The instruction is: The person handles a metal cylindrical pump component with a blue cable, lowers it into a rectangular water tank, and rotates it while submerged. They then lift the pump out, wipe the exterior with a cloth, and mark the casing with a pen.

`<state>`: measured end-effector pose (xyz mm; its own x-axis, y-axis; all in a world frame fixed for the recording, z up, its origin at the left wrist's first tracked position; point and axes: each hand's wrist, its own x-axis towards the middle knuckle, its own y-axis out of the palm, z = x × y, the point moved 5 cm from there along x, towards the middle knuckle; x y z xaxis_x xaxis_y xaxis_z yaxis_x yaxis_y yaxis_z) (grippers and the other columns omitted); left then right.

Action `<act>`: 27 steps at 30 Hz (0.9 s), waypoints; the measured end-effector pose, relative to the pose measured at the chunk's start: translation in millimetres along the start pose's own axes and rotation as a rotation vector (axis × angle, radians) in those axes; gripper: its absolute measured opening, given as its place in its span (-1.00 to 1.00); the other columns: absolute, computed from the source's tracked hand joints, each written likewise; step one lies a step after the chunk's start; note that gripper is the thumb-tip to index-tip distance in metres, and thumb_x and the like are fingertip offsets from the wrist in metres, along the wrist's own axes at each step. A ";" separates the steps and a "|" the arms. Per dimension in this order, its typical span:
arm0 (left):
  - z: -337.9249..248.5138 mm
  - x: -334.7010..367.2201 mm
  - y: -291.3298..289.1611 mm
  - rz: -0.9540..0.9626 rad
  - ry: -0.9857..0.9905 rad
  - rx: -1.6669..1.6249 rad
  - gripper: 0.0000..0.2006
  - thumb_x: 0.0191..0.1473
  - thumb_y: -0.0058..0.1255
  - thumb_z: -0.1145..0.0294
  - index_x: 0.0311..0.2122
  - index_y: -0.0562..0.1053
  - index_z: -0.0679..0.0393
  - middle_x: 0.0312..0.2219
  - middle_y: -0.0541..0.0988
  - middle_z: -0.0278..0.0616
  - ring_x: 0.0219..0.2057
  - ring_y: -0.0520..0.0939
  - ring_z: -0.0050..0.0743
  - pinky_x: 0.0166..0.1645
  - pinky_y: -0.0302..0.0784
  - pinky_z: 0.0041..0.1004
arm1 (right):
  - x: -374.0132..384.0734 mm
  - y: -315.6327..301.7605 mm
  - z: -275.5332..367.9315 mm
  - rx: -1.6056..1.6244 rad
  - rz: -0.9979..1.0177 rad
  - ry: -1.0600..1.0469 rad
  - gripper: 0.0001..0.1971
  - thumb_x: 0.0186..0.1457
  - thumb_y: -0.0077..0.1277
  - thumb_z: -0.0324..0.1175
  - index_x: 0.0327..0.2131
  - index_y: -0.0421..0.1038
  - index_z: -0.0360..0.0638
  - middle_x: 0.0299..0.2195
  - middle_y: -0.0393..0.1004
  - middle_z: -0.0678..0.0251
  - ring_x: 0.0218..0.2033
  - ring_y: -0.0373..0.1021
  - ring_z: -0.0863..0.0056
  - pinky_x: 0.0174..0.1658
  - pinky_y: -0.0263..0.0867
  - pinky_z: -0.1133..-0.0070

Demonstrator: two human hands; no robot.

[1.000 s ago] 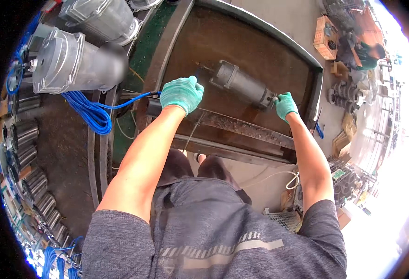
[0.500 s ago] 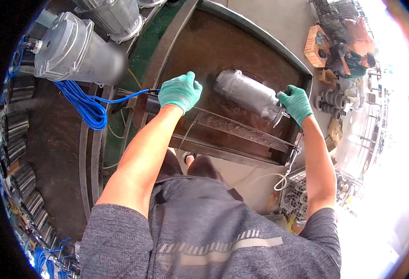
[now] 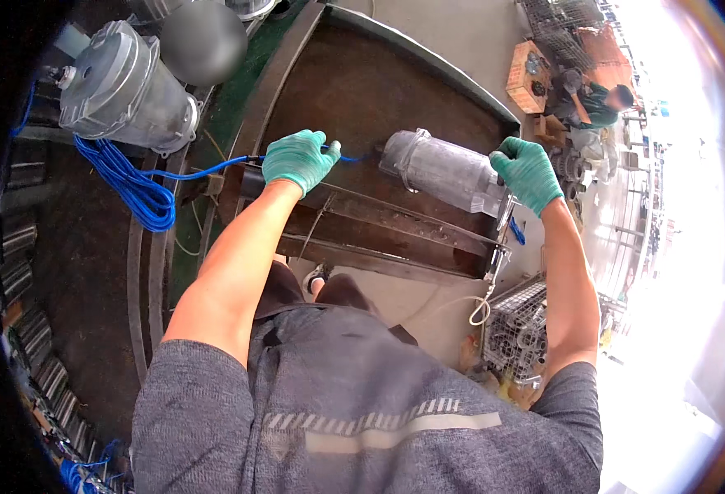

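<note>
The left hand [image 3: 301,160], in a green glove, is closed around a thin blue cable [image 3: 206,171], thumb uppermost. The right hand [image 3: 530,174], gloved alike, is curled tight on the right end of a grey metal cylinder with a flanged collar [image 3: 449,171]; the cylinder slants down toward that hand, over a dark, shallow metal tank with a pale rim [image 3: 465,79]. A dark, rough metal bar [image 3: 404,220] crosses the near side of the tank, between the cylinder and the wearer's body. At the tank's near right corner hangs a pale hose [image 3: 479,314] with a metal fitting, and under it stands a wire basket of metal parts [image 3: 515,339].

To the left, the cable runs back to a thick blue coil [image 3: 132,189] below a large grey metal housing [image 3: 123,86]. Farther out lie a row of shiny metal cylinders [image 3: 49,375] and, at upper right, an orange crate [image 3: 529,80] beside a seated co-worker [image 3: 600,107].

The right glove hides exactly which part it grips, and whether the cable joins the cylinder cannot be made out. A blurred round patch covers things behind the housing, the lens rim cuts off the shiny row, and glare washes out the far right.
</note>
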<state>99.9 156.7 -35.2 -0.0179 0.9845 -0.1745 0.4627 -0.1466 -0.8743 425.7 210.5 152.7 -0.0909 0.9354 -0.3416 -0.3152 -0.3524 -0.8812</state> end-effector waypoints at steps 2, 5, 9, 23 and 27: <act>1.1 0.1 -2.6 0.019 -0.002 -0.065 -0.57 0.20 0.01 -0.13 -0.20 0.61 0.05 -0.30 0.68 -0.10 -0.19 0.69 -0.02 -0.09 0.60 -0.13 | -10.9 -12.8 3.0 -0.002 -0.048 -0.018 -0.74 0.10 0.11 -0.25 -0.46 0.51 -0.30 -0.68 0.35 0.19 -0.62 0.28 0.53 -0.43 0.34 0.46; 3.7 -1.2 -14.5 0.009 -0.027 -0.235 -0.57 0.16 0.11 -0.15 -0.26 0.59 0.06 -0.32 0.67 -0.02 -0.25 0.66 0.06 -0.16 0.56 -0.11 | -34.2 -40.9 11.0 -0.018 -0.107 -0.072 -0.75 0.11 0.12 -0.27 -0.46 0.51 -0.30 -0.69 0.37 0.25 -0.61 0.28 0.57 -0.44 0.32 0.47; 17.5 0.4 -36.9 -0.076 -0.002 -0.446 -0.56 0.12 0.18 -0.15 -0.35 0.58 0.10 -0.47 0.62 0.04 -0.39 0.60 0.16 -0.23 0.51 -0.15 | -69.4 -76.5 27.1 0.057 -0.178 -0.102 -0.74 0.13 0.11 -0.30 -0.48 0.49 -0.35 -0.68 0.42 0.32 -0.62 0.33 0.64 -0.48 0.31 0.54; 27.0 -95.3 -157.9 -0.280 0.152 -0.739 -0.71 0.20 0.24 0.14 -0.38 0.57 0.17 -0.58 0.34 -0.52 -0.47 0.26 -0.72 -0.37 0.23 -0.54 | -153.4 -110.0 30.2 0.266 -0.231 -0.127 -0.79 0.12 0.05 -0.36 -0.48 0.51 -0.31 -0.64 0.41 0.45 -0.56 0.25 0.74 -0.46 0.21 0.61; 38.9 -120.4 -176.6 -0.364 0.156 -0.742 -0.72 0.19 0.25 0.16 -0.37 0.57 0.18 -0.56 0.36 -0.51 -0.45 0.28 -0.71 -0.34 0.25 -0.54 | -169.6 -99.6 34.4 0.319 -0.188 -0.126 -0.82 0.13 0.05 -0.39 -0.47 0.51 -0.31 -0.62 0.44 0.46 -0.55 0.27 0.75 -0.45 0.24 0.63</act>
<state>-14.1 60.3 122.6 -0.1814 0.9680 0.1734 0.9156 0.2306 -0.3294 440.0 87.8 309.6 -0.1128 0.9859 -0.1234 -0.6137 -0.1668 -0.7718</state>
